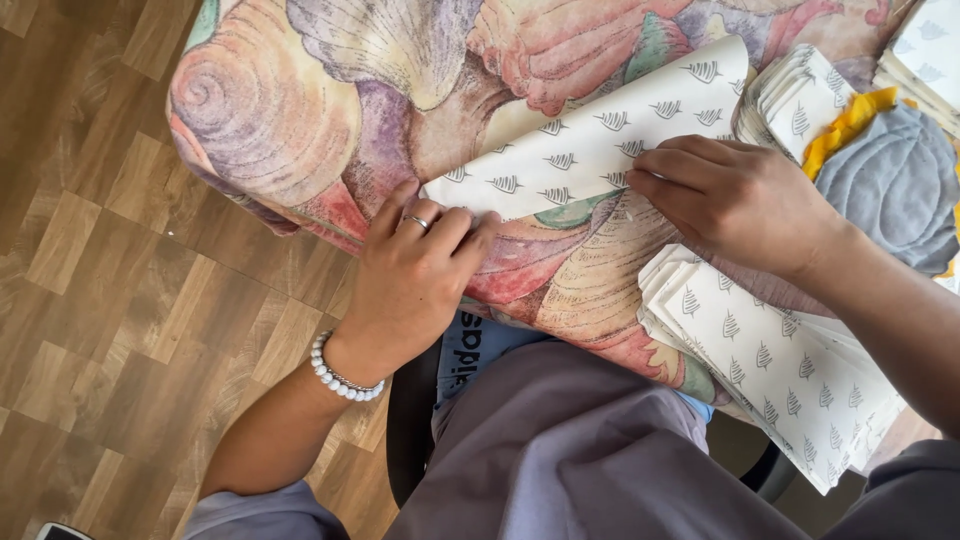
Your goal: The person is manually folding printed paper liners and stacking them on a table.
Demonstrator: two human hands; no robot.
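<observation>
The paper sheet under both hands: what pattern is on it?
The paper sheet is white with small grey leaf-like motifs in rows, seen best in the head view.

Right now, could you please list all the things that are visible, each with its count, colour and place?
paper sheet: one, white with grey tree print, on the cushion, under both hands
cushion: one, pastel shell pattern, centre
folded paper stacks: two, white with the same print, one lower right, one upper right
quilted cloth: one, grey with yellow edge, right
floor: brown wood pattern, left
bracelet: one, white beads, left wrist
left hand: pressing the sheet's corner
right hand: pressing the sheet's fold
</observation>
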